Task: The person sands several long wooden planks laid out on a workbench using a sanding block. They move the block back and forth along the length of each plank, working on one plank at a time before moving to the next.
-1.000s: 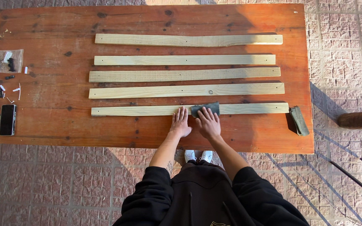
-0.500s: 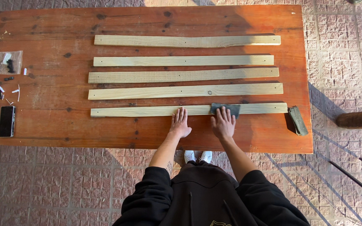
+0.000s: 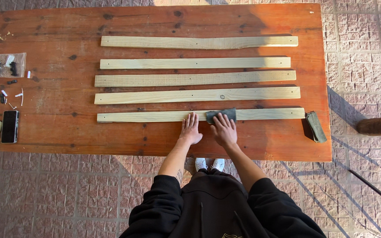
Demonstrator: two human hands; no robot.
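Several pale wooden slats lie side by side on a reddish wooden table. My left hand rests flat with fingers spread on the nearest slat, holding it down. My right hand presses a dark grey sanding sheet onto the same slat, just right of my left hand. The slat runs left and right beyond both hands.
A dark sanding block lies at the table's right edge. At the left end are a black phone, a clear bag of small parts and loose small hardware. Paved brick floor surrounds the table.
My right hand slid the sanding sheet right along the nearest slat, then back left toward my left hand. My left hand stayed in place.
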